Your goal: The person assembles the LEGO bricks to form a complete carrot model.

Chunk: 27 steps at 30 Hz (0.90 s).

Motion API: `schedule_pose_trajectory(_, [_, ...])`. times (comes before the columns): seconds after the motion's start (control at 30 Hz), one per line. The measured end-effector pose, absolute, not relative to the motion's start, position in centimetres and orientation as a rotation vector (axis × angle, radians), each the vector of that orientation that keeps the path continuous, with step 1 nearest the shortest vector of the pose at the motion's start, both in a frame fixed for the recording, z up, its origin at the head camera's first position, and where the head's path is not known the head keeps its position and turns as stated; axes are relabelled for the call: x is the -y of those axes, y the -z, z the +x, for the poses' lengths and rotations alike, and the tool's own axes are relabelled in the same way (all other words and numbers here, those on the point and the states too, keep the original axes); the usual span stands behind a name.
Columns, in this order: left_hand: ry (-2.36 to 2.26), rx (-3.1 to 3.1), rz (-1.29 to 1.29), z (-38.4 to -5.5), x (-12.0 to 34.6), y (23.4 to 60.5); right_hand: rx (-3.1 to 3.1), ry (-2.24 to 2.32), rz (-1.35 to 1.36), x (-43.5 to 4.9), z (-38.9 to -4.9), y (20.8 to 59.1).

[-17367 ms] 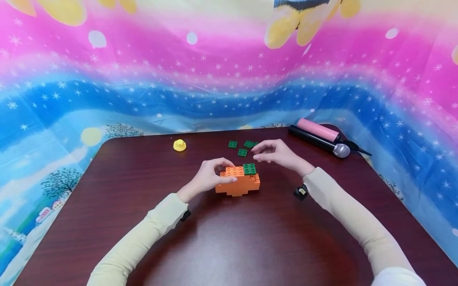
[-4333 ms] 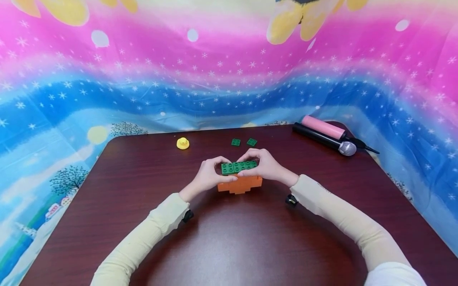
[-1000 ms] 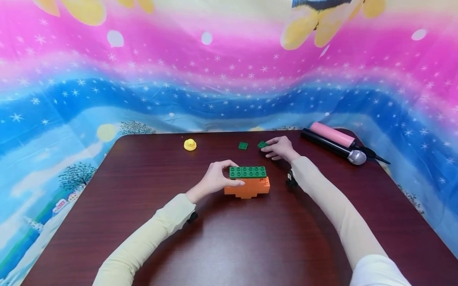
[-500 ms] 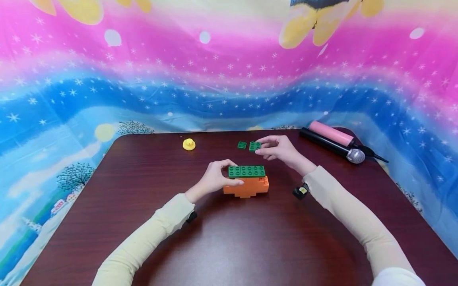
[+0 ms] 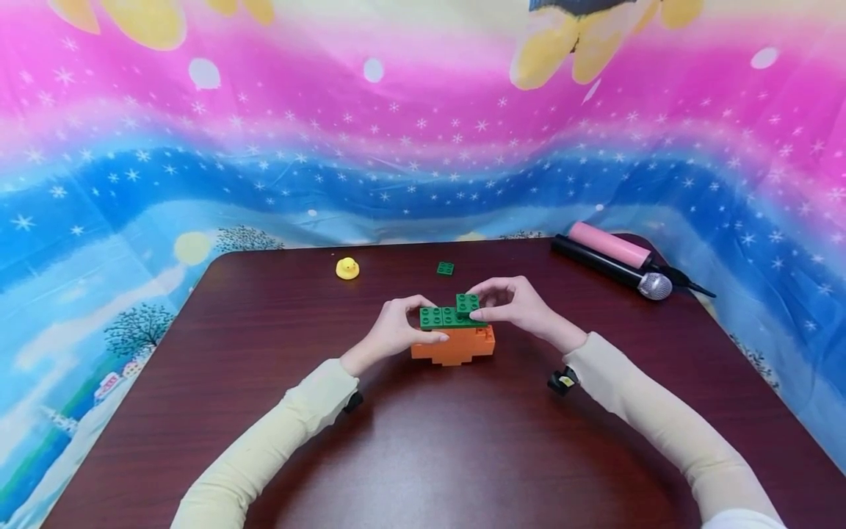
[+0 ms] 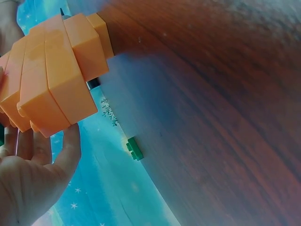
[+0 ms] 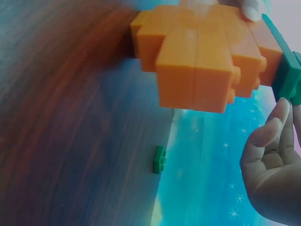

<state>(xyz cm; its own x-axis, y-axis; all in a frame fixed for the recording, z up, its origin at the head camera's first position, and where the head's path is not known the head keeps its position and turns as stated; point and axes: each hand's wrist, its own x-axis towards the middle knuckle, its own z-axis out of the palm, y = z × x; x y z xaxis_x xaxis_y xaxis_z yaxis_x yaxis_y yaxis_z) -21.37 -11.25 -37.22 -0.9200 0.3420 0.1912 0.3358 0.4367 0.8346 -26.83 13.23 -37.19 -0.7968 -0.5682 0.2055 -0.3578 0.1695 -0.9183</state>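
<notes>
An orange toy-brick build (image 5: 454, 345) stands on the table in the head view, stepped narrower towards its base. Green toy bricks (image 5: 431, 317) form a row along its top. My left hand (image 5: 388, 329) grips the build's left end, thumb in front and fingers behind. Between thumb and fingers, my right hand (image 5: 523, 310) pinches a small square green brick (image 5: 466, 303) at the right part of the green row. Whether its studs are pressed home cannot be seen. In the right wrist view the fingertips touch green pieces (image 7: 285, 77) beside the orange bricks (image 7: 197, 70).
One loose green brick (image 5: 446, 268) lies behind the build. A yellow rubber duck (image 5: 347, 268) sits at the back left. A black microphone (image 5: 608, 266) and a pink cylinder (image 5: 609, 244) lie at the back right of the dark wooden table (image 5: 277, 308), before a printed cloth (image 5: 423, 147).
Over the earlier frames, green bricks have covered the orange top. Just now my right hand picked up another green brick and brought it forward onto the row. My left hand keeps its grip.
</notes>
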Motion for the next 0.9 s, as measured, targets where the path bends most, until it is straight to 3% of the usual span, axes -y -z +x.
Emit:
schedule_pose_trajectory(0.53, [-1.569,-2.655,0.656,-20.62,11.15,36.41,-2.319,1.577,-1.12,-12.97,-26.68,37.87])
schedule_pose_trajectory(0.9, [-1.578,-2.655,0.663,-20.59,11.15,36.43,-2.411,1.54,-1.08,-12.67,-26.2,37.44])
